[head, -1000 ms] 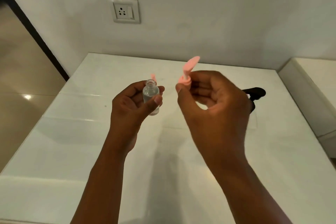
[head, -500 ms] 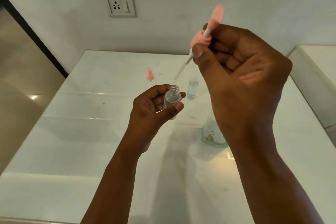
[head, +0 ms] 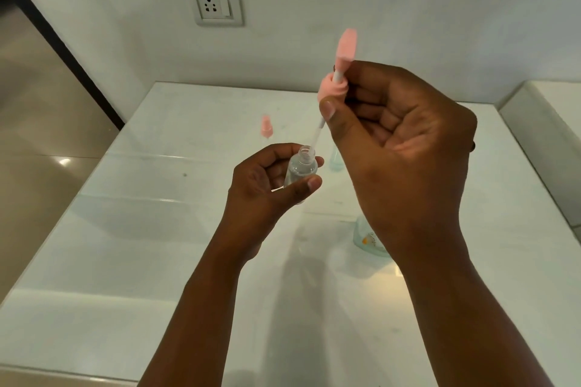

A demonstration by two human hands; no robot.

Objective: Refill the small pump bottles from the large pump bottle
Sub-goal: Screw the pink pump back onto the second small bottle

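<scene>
Left hand (head: 267,179) grips an uncapped small bottle (head: 300,171) above the table (head: 157,198). Right hand (head: 399,141) pinches the pink pump (head: 338,72), its tube tip at the bottle's mouth. No writing is legible.

left tabletop (head: 132,229) bare — open | right: large bottle (head: 366,237), small bottle (head: 334,162) — obstacles
</scene>
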